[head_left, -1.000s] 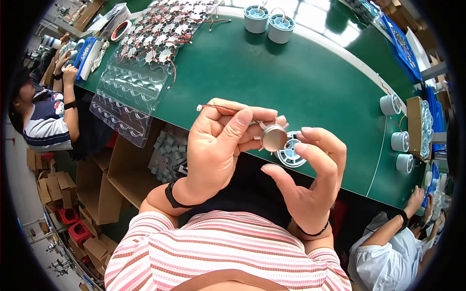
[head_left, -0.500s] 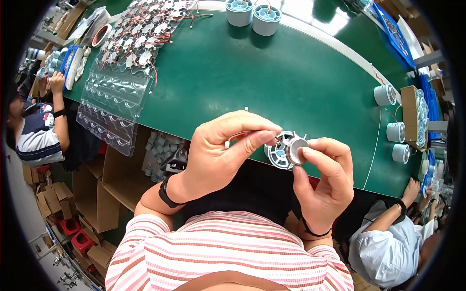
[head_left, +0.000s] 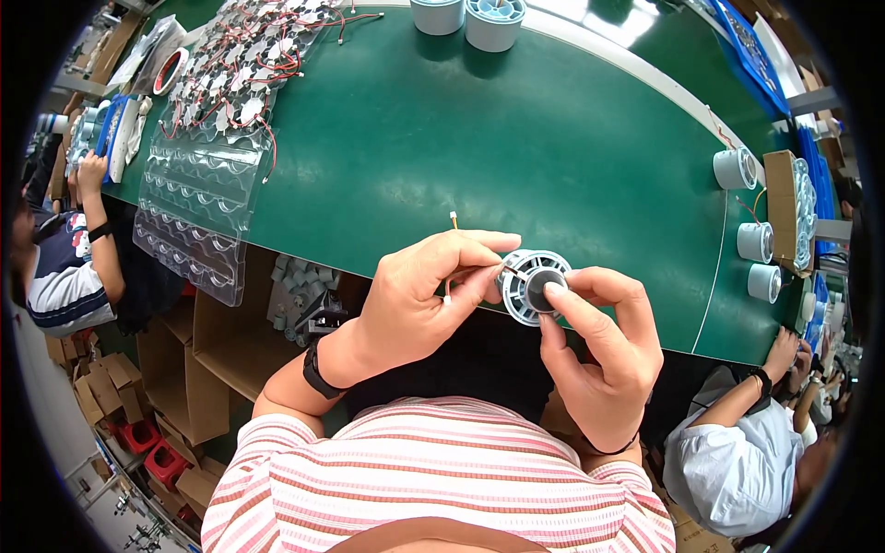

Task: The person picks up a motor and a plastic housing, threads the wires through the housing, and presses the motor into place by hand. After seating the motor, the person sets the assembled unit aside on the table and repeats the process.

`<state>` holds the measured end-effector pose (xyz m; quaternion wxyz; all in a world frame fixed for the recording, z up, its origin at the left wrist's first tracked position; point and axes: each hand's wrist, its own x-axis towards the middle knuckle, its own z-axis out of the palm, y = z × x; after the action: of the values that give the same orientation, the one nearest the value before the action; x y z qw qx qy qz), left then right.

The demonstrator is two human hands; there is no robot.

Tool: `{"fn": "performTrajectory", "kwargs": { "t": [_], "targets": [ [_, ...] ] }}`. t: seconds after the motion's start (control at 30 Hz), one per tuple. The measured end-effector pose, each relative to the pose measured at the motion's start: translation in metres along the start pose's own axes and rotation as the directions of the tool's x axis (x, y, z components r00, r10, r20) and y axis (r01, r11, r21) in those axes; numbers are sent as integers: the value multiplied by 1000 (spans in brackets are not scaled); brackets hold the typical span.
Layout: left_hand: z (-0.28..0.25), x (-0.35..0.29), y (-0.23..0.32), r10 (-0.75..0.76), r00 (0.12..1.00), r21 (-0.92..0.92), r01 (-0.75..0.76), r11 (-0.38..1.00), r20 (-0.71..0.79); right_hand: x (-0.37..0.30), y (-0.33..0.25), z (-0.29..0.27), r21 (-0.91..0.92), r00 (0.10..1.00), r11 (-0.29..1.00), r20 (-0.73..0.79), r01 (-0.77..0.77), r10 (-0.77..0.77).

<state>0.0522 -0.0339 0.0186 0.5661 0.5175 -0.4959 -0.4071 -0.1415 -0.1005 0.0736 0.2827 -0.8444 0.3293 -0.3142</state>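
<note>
Between my hands, at the table's near edge, is a light-blue round housing (head_left: 518, 308) with a spoked face. A round flat disc (head_left: 548, 291) with a dark face lies over its middle, and my right hand (head_left: 604, 350) pinches the disc's edge between thumb and fingers. My left hand (head_left: 415, 295) is closed on thin wires (head_left: 454, 222) at the housing's left side. White plugs stick out above and below its fingers. Whether the disc is seated in the housing I cannot tell.
Far left lie clear plastic trays (head_left: 194, 203) and many white pieces with red wires (head_left: 230, 78). Light-blue cylinders (head_left: 495, 23) stand at the back, others (head_left: 735, 170) at the right beside a cardboard box (head_left: 780, 207). Co-workers sit at both sides. An open carton (head_left: 244, 346) stands below left.
The disc has turned from a tilted position, showing its silvery side, to lie flatter over the housing. My right hand has shifted slightly left with it. The left hand still pinches the wires.
</note>
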Motion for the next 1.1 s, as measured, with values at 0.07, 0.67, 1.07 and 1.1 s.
{"fn": "performTrajectory", "kwargs": {
  "t": [0.07,0.67,1.07,1.1],
  "targets": [
    [2,-1,-4,25,1000,31,-25,999,3,1,1,0,-16,1000,1000,17,12,-11],
    [6,4,-17,347,938,227,-335,914,-11,-3,17,10,76,992,995,105,63,-71],
    [-13,7,-15,308,938,255,-263,931,-157,22,63,-28,-239,986,970,-168,-36,-5],
    [-6,14,-6,309,941,378,-237,895,-140,19,81,-53,-289,976,954,-218,-72,8]
  ]
}}
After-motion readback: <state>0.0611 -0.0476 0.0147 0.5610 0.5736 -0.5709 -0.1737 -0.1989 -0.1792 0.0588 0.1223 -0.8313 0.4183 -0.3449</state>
